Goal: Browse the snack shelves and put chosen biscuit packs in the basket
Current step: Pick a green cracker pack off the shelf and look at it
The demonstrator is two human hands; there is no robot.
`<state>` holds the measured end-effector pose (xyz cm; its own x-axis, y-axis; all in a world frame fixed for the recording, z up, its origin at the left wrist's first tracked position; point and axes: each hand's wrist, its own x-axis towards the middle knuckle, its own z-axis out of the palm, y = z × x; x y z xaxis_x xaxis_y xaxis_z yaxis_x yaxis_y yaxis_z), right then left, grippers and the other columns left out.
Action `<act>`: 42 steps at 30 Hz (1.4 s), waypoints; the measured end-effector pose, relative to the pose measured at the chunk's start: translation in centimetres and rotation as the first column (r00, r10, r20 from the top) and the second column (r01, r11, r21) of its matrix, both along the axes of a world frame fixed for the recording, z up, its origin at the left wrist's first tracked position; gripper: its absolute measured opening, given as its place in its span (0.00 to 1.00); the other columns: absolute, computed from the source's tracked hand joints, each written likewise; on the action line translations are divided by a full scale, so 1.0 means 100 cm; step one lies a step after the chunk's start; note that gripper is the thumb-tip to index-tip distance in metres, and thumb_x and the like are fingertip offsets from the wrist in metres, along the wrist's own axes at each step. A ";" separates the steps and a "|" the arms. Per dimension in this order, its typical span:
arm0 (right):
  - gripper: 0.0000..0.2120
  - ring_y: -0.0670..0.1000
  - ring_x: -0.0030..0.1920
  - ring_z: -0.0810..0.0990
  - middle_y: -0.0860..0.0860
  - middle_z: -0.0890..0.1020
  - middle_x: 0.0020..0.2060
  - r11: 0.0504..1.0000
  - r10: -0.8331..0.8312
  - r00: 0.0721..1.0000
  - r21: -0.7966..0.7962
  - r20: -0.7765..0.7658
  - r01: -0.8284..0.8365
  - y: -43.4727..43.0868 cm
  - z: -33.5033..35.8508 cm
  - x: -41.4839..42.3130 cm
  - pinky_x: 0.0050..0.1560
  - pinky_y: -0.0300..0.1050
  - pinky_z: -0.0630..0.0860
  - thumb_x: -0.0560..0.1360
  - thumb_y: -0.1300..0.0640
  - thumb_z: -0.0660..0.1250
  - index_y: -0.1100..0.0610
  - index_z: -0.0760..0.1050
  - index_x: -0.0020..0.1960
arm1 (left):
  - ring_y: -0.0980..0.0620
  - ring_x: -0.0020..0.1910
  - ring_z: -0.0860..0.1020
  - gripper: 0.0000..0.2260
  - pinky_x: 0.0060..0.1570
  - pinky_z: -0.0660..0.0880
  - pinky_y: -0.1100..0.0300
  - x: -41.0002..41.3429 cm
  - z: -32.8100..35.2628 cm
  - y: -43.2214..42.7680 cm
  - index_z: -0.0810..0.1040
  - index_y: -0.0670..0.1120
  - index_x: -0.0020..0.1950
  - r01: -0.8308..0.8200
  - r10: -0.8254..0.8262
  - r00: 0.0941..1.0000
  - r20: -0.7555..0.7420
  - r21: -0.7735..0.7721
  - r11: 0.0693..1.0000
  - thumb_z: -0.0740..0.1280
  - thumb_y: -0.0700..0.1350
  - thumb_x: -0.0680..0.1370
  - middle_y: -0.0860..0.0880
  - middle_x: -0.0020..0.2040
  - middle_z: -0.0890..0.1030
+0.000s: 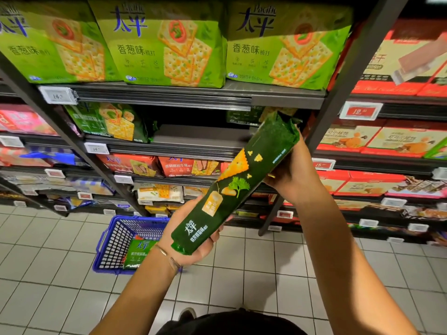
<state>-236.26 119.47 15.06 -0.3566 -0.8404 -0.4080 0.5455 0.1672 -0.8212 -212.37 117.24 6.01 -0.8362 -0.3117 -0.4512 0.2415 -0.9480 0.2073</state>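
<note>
left hand [191, 258] and right hand [290, 172] grip our green pack [242, 175]; let's ease it flat into the basket [112, 240], seven o'clock.

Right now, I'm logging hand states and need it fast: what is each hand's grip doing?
Left hand: closed on the lower end of the dark green biscuit pack.
Right hand: closed on the upper end of the same pack.

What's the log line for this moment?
step: examining pack | left hand: grips its lower end | right hand: grips upper end | basket: on floor, holds second pack
</note>
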 end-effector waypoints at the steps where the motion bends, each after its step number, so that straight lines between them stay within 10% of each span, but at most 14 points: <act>1: 0.26 0.53 0.55 0.86 0.51 0.88 0.53 1.000 0.013 1.000 -0.022 0.010 -0.013 0.002 -0.001 -0.004 0.55 0.52 0.82 0.79 0.30 0.60 0.49 0.86 0.55 | 0.43 0.34 0.85 0.24 0.29 0.82 0.54 0.000 0.000 -0.001 0.78 0.40 0.60 -0.016 0.021 0.997 0.074 -0.066 0.998 0.79 0.51 0.71 0.40 0.40 0.84; 10: 0.27 0.63 0.72 0.75 0.61 0.77 0.71 0.970 0.174 0.956 -0.211 0.236 -0.124 0.015 -0.008 -0.041 0.75 0.65 0.68 0.84 0.42 0.58 0.58 0.73 0.75 | 0.41 0.47 0.87 0.19 0.42 0.84 0.46 0.000 0.012 -0.017 0.86 0.47 0.62 -0.176 0.249 0.930 0.271 -0.266 0.948 0.69 0.56 0.77 0.41 0.56 0.86; 17: 0.23 0.62 0.69 0.79 0.62 0.78 0.70 0.882 0.395 0.913 -0.237 -0.100 -0.407 0.034 -0.038 -0.078 0.70 0.59 0.76 0.79 0.57 0.67 0.58 0.74 0.74 | 0.44 0.53 0.86 0.16 0.44 0.84 0.50 0.007 0.014 -0.023 0.87 0.49 0.58 -0.174 0.375 0.855 0.360 -0.481 0.859 0.70 0.54 0.75 0.43 0.60 0.85; 21: 0.29 0.64 0.69 0.79 0.62 0.79 0.69 0.841 0.452 0.864 -0.219 -0.220 -0.495 0.029 -0.052 -0.094 0.65 0.58 0.79 0.75 0.67 0.68 0.58 0.70 0.76 | 0.46 0.51 0.87 0.20 0.45 0.84 0.55 0.013 0.016 -0.034 0.81 0.47 0.61 -0.087 0.548 0.763 0.343 -0.786 0.612 0.77 0.42 0.69 0.43 0.58 0.86; 27: 0.34 0.66 0.62 0.81 0.64 0.81 0.64 0.924 0.113 0.900 -0.288 -0.421 -0.250 -0.001 -0.074 -0.078 0.61 0.67 0.79 0.65 0.74 0.73 0.61 0.73 0.70 | 0.55 0.52 0.86 0.31 0.56 0.81 0.60 0.012 0.028 -0.061 0.82 0.46 0.58 0.145 0.662 0.695 0.281 -0.956 0.253 0.87 0.51 0.59 0.56 0.51 0.88; 30: 0.24 0.55 0.69 0.79 0.54 0.80 0.69 0.914 -0.045 0.884 -0.377 -0.465 -0.152 -0.017 -0.076 -0.074 0.60 0.49 0.80 0.69 0.69 0.74 0.49 0.81 0.60 | 0.68 0.52 0.82 0.37 0.55 0.77 0.70 0.006 0.035 -0.076 0.77 0.52 0.59 0.132 0.695 0.678 0.237 -0.970 0.202 0.84 0.63 0.55 0.68 0.51 0.85; 32: 0.23 0.52 0.67 0.80 0.50 0.82 0.66 0.916 -0.097 0.889 -0.390 -0.447 -0.096 -0.028 -0.076 -0.072 0.57 0.45 0.80 0.71 0.70 0.72 0.46 0.83 0.57 | 0.63 0.59 0.81 0.30 0.61 0.75 0.68 0.001 0.031 -0.094 0.76 0.49 0.65 0.126 0.656 0.742 0.142 -0.989 0.071 0.83 0.48 0.65 0.60 0.59 0.84; 36: 0.22 0.54 0.49 0.85 0.55 0.86 0.49 0.976 -0.149 0.899 -0.204 -0.412 0.069 -0.057 -0.081 -0.073 0.46 0.46 0.82 0.67 0.72 0.71 0.63 0.79 0.60 | 0.53 0.60 0.82 0.34 0.61 0.78 0.60 -0.009 0.007 -0.135 0.72 0.32 0.67 0.134 0.701 0.697 0.153 -0.987 0.083 0.82 0.35 0.65 0.38 0.62 0.80; 39: 0.21 0.46 0.32 0.80 0.44 0.83 0.30 0.983 -0.156 0.897 0.022 -0.414 0.181 -0.076 -0.090 -0.071 0.30 0.35 0.75 0.68 0.77 0.60 0.55 0.78 0.50 | 0.57 0.52 0.85 0.26 0.53 0.80 0.62 -0.026 -0.010 -0.151 0.77 0.32 0.63 0.196 0.717 0.657 0.233 -0.971 0.136 0.81 0.33 0.67 0.41 0.56 0.84; 42: 0.28 0.48 0.34 0.76 0.45 0.79 0.30 0.955 -0.096 0.896 0.213 -0.433 0.205 -0.086 -0.097 -0.076 0.35 0.40 0.69 0.65 0.79 0.55 0.50 0.79 0.46 | 0.60 0.48 0.83 0.27 0.49 0.79 0.65 -0.047 -0.020 -0.170 0.77 0.38 0.63 0.196 0.730 0.626 0.274 -0.961 0.193 0.82 0.33 0.66 0.47 0.53 0.85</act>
